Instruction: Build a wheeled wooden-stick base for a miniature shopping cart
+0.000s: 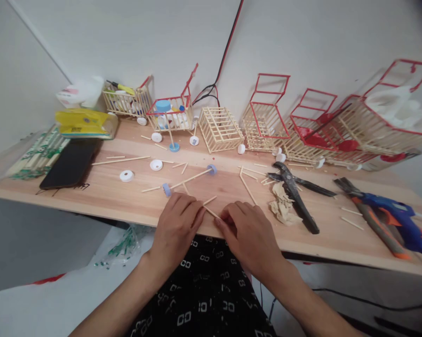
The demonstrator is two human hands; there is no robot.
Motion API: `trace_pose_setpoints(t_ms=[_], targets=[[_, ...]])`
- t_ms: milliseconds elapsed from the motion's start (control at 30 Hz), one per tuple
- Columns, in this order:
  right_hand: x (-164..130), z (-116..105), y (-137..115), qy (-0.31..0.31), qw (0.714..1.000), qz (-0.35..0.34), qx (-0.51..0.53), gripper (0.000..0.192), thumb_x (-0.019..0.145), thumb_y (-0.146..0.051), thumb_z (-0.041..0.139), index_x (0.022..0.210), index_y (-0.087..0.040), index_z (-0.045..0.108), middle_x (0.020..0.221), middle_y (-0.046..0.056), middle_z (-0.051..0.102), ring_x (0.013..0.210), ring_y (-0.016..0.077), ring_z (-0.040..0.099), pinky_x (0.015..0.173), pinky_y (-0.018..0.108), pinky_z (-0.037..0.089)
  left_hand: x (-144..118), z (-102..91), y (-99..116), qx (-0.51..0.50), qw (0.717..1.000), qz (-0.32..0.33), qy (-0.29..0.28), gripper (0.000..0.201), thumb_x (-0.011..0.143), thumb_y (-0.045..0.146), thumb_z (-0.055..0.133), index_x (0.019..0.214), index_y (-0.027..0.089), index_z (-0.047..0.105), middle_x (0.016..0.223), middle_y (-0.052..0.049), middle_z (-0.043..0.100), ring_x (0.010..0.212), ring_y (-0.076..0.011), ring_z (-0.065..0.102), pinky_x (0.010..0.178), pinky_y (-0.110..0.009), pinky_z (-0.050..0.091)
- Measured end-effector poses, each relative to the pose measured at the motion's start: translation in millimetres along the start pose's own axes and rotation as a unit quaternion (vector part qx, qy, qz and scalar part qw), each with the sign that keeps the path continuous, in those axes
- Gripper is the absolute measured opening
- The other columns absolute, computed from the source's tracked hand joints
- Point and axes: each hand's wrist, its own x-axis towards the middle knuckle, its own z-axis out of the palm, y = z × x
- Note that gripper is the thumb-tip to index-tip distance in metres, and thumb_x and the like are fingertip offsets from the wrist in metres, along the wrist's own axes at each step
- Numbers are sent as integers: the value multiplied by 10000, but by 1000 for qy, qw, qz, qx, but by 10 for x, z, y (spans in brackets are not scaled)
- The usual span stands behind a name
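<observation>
Your left hand [178,220] and right hand [248,229] pinch a thin wooden stick [211,213] between fingertips at the board's [134,206] near edge, steadying it flat.

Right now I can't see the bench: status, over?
Left hand and right hand both pinching one thin stick at table edge. Nothing blocking them.

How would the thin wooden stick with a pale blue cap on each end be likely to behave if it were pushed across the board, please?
The thin wooden stick with a pale blue cap on each end looks like an axle with two round wheels, so it would probably roll rather than slide. It seems very light, being so slender. The stick may well snap or pop out of a cap under pressure. It lies just beyond the left hand.
</observation>
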Motion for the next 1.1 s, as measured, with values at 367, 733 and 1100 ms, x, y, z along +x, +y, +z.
trace_pose_setpoints(t_ms=[367,733,1100], targets=[[-15,40,-52,28,1000,7,-4,157,883,-241,534,739,-206,480,739,29,588,701,191,487,686,342,339,15,8,41,-1,1000,0,16,86,898,122,520,875,151,598,826,-54,598,830,-189,514,765,-372,483],[6,60,-87,29,999,39,9,173,844,-202,545,706,-215,442,718,31,577,714,202,495,672,338,352,16,28,44,-6,1000,-17,24,152,891,112,516,753,168,546,753,-38,558,781,-182,484,728,-360,452],[-11,70,-122,32,998,56,15,188,849,-196,561,709,-214,438,711,15,555,728,203,479,693,340,334,38,41,63,7,999,-34,30,206,876,100,510,685,174,492,704,-24,516,745,-172,455,695,-331,414]])
